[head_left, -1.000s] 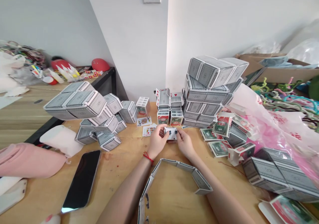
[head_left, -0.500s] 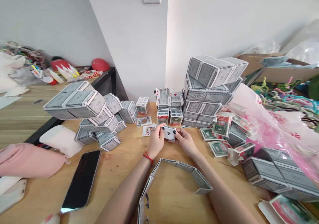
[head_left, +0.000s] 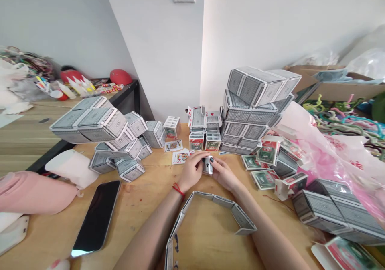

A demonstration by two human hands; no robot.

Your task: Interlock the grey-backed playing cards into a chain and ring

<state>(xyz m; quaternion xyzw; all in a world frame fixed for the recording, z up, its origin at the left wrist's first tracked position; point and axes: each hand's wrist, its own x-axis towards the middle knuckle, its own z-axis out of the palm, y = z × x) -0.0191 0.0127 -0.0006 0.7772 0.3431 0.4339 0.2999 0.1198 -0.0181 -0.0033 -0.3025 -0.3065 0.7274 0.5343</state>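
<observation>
Between my two hands is a playing card [head_left: 207, 166] with a black club on its face, its right edge turned up. My left hand [head_left: 191, 170] has its fingers closed over the card's far left side. On the right side, my right hand [head_left: 224, 174] pinches the card with a dark-nailed thumb on top. Below my wrists, a curved chain of folded cards [head_left: 214, 199] stands on edge on the wooden table [head_left: 144, 210]. Just left of my left hand lie face-up playing cards [head_left: 180, 158]. Bundles of cards [head_left: 197, 141] stand beyond my hands.
A tall stack of card blocks [head_left: 246, 109] stands at back right, and a leaning stack [head_left: 99, 121] at left. Opened card boxes [head_left: 264, 179] lie to the right beside pink plastic [head_left: 319, 154]. A black phone [head_left: 96, 218] and a pink roll [head_left: 36, 192] lie at left.
The card's visible face has become narrower as its right edge is bent up. My left fingers have moved over the card's far side; my right hand keeps its pinch.
</observation>
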